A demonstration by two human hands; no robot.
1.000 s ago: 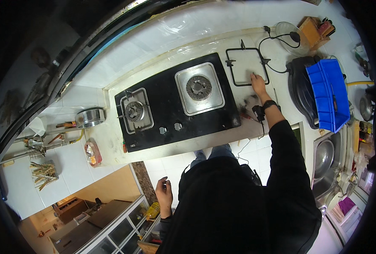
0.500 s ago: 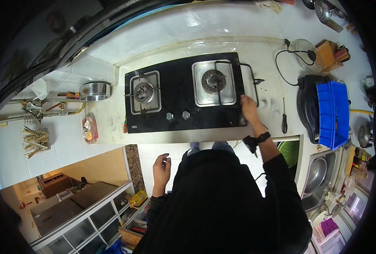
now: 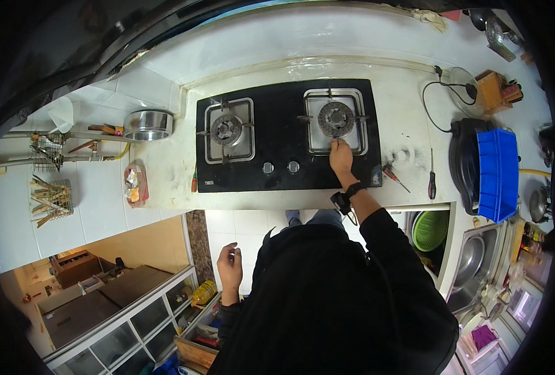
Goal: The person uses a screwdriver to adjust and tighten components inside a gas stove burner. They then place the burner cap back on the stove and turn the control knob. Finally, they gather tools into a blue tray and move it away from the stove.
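A black glass-topped gas hob [image 3: 271, 137] with two burners lies on the counter. Over its right burner [image 3: 337, 117] sits a square metal pan support [image 3: 362, 100], its prongs pointing inward. My right hand [image 3: 341, 157] is closed on the front prong of that support, with a dark device strapped at the wrist. Low on the left, away from the counter, hangs my left hand [image 3: 230, 267]; its fingers are loosely bent and apart, holding nothing. The left burner [image 3: 227, 130] also has its support around it. Two control knobs [image 3: 293, 167] stand near the hob's front edge.
Right of the hob lie a red-handled screwdriver [image 3: 396, 179] and a longer dark-handled one [image 3: 432, 181]. Beyond them stand a black appliance [image 3: 464, 162] with a cord and a blue plastic basket [image 3: 498, 172]. A steel pot [image 3: 148, 125] stands at the left.
My right hand has moved left with the pan support, from the hob's right edge onto the right burner. The small screwdriver has come into view. The whole view has shifted slightly.
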